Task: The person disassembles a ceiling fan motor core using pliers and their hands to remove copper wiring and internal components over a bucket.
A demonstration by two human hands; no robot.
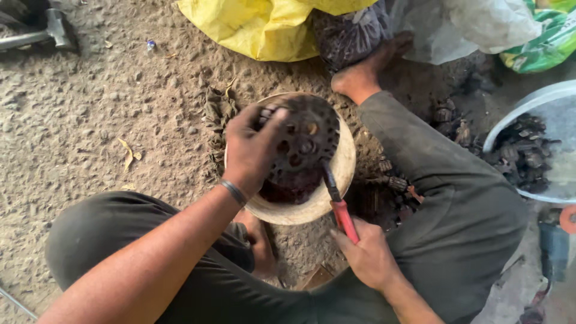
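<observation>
A dark, rusty round metal part with several holes [303, 141] lies on a pale round wooden block [342, 171] on the dirt ground. My left hand [252, 147] grips the left edge of this metal part from above. My right hand [366, 255] holds a tool with a red handle [344, 217]; its dark tip rests against the lower right of the metal part. I squat, with dark trousers on both sides of the block and a bare foot [360, 75] just beyond it.
A yellow bag [264, 27] and a clear plastic bag [462, 27] lie at the top. A white basin [498, 129] with dark metal pieces sits at right. Small dark parts [390, 180] are scattered by the block. A hammer [51, 30] lies top left.
</observation>
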